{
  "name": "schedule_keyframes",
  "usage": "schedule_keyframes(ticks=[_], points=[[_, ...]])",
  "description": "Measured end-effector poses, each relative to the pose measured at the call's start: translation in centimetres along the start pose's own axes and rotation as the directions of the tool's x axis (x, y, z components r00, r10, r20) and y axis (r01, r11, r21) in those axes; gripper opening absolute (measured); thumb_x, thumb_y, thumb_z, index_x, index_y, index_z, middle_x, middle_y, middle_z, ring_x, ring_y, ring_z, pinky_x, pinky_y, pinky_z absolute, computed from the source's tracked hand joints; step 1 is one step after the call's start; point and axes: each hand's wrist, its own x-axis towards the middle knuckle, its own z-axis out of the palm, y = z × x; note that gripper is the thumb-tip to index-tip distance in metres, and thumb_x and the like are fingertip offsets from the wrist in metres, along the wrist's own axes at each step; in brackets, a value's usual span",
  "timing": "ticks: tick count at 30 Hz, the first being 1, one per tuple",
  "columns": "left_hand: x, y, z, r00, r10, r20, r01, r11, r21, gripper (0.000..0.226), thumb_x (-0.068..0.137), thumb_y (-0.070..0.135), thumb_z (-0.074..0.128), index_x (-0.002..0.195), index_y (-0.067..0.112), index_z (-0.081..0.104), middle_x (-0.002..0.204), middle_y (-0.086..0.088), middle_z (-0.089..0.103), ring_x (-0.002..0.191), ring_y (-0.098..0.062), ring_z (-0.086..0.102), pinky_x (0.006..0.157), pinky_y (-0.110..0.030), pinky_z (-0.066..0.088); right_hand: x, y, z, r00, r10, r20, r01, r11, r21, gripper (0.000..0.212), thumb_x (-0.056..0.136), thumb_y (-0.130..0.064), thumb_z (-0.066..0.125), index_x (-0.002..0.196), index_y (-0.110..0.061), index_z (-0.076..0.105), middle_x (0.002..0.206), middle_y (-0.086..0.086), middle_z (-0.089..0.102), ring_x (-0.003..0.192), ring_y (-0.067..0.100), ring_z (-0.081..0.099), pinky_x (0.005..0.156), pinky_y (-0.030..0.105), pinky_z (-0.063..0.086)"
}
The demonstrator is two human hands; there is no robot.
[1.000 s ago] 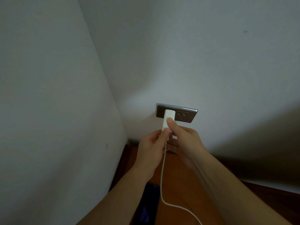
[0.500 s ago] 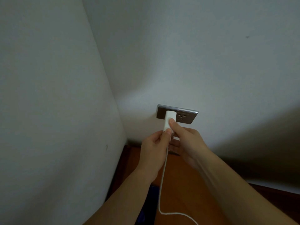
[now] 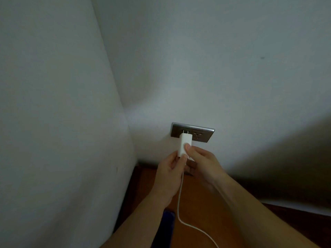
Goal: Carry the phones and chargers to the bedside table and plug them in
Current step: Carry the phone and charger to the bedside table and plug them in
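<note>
A white charger block point(image 3: 184, 143) is held just in front of the grey wall socket plate point(image 3: 202, 136), its two prongs showing at the left outlet's slots. My left hand point(image 3: 170, 176) pinches the block's lower end from the left. My right hand point(image 3: 202, 163) grips it from the right, thumb on its front. The white cable point(image 3: 180, 199) hangs from the block and curves away to the lower right over the wooden bedside table point(image 3: 202, 203). A dark blue phone point(image 3: 167, 224) lies on the table, partly hidden under my left forearm.
White walls meet in a corner just left of the socket. The plate's right outlet has nothing in it. A dark shadow covers the wall and the table's edge at the right.
The charger block has come a little way out from the socket plate, so its prongs now show. The cable has swung back to the right, and the view has shifted slightly.
</note>
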Motion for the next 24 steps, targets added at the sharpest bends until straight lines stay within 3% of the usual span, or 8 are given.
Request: schedule_keyframes(ticks=[3, 5, 8, 11, 14, 18, 20, 24], points=[[0.2, -0.2, 0.1, 1.000, -0.003, -0.003, 0.003, 1.000, -0.010, 0.025, 0.097, 0.035, 0.051, 0.116, 0.032, 0.066, 0.106, 0.006, 0.073, 0.100, -0.009, 0.067, 0.079, -0.022, 0.054, 0.2, 0.1, -0.2, 1.000, 0.000, 0.009, 0.000, 1.000, 0.001, 0.026, 0.087, -0.022, 0.064, 0.097, 0.001, 0.069, 0.086, 0.018, 0.070, 0.076, 0.026, 0.067, 0.064, 0.031, 0.056], [0.3, -0.3, 0.4, 0.999, -0.011, -0.037, 0.010, 1.000, -0.019, 0.024, 0.095, 0.041, 0.051, 0.106, 0.030, 0.070, 0.095, 0.005, 0.074, 0.092, -0.011, 0.068, 0.074, -0.022, 0.053, 0.3, -0.2, 0.0, 1.000, 0.014, -0.021, -0.014, 1.000, -0.015, 0.030, 0.084, -0.027, 0.069, 0.096, 0.000, 0.070, 0.083, 0.015, 0.072, 0.072, 0.022, 0.068, 0.063, 0.029, 0.056], [0.2, 0.6, 0.7, 0.996, -0.034, -0.088, 0.028, 0.998, -0.062, 0.028, 0.093, 0.043, 0.053, 0.093, 0.026, 0.074, 0.083, 0.006, 0.073, 0.085, -0.011, 0.068, 0.078, -0.030, 0.053, 0.2, -0.9, 0.4, 0.994, 0.086, -0.065, -0.087, 0.996, -0.020, 0.041, 0.078, -0.034, 0.075, 0.096, 0.003, 0.069, 0.077, 0.012, 0.072, 0.064, 0.019, 0.066, 0.059, 0.029, 0.055], [0.4, 2.0, 1.1, 0.991, -0.096, -0.095, 0.085, 0.990, -0.110, 0.024, 0.095, 0.040, 0.053, 0.092, 0.028, 0.074, 0.095, 0.002, 0.076, 0.097, -0.016, 0.069, 0.089, -0.035, 0.054, 0.5, -1.8, 1.1, 0.988, 0.115, -0.105, -0.115, 0.993, 0.003, 0.036, 0.079, -0.033, 0.075, 0.095, -0.002, 0.067, 0.079, 0.011, 0.065, 0.062, 0.019, 0.059, 0.055, 0.028, 0.048], [1.2, 3.0, 1.4, 0.986, -0.133, -0.099, 0.122, 0.986, -0.111, 0.022, 0.094, 0.039, 0.055, 0.084, 0.030, 0.072, 0.096, 0.003, 0.075, 0.098, -0.013, 0.068, 0.091, -0.032, 0.052, 1.2, -2.5, 1.4, 0.985, 0.097, -0.140, -0.094, 0.995, 0.030, 0.031, 0.080, -0.032, 0.074, 0.097, -0.007, 0.066, 0.081, 0.010, 0.064, 0.063, 0.018, 0.059, 0.049, 0.025, 0.045], [1.3, 2.6, 1.5, 0.984, -0.129, -0.120, 0.120, 0.990, -0.081, 0.024, 0.094, 0.040, 0.053, 0.094, 0.026, 0.073, 0.094, 0.003, 0.075, 0.096, -0.013, 0.068, 0.086, -0.030, 0.052, 1.7, -2.1, 1.1, 0.988, 0.113, -0.107, -0.112, 0.994, 0.013, 0.028, 0.080, -0.035, 0.073, 0.088, -0.009, 0.065, 0.073, 0.008, 0.060, 0.060, 0.017, 0.056, 0.048, 0.024, 0.043], [1.1, 2.4, 1.4, 0.984, -0.128, -0.127, 0.120, 0.990, -0.068, 0.025, 0.094, 0.041, 0.053, 0.089, 0.028, 0.074, 0.090, 0.003, 0.076, 0.094, -0.013, 0.069, 0.085, -0.031, 0.052, 1.6, -2.0, 1.0, 0.987, 0.115, -0.116, -0.114, 0.993, 0.011, 0.029, 0.080, -0.036, 0.074, 0.086, -0.009, 0.065, 0.071, 0.008, 0.058, 0.058, 0.017, 0.054, 0.049, 0.025, 0.044], [1.1, 2.7, 1.2, 0.980, -0.150, -0.135, 0.150, 0.989, -0.005, 0.029, 0.092, 0.048, 0.053, 0.099, 0.028, 0.072, 0.096, 0.002, 0.075, 0.095, -0.014, 0.069, 0.089, -0.037, 0.054, 1.0, -1.6, 1.2, 0.982, 0.086, -0.167, -0.089, 0.996, -0.007, 0.043, 0.078, -0.043, 0.074, 0.093, -0.003, 0.068, 0.077, 0.011, 0.068, 0.061, 0.019, 0.064, 0.053, 0.027, 0.050]])
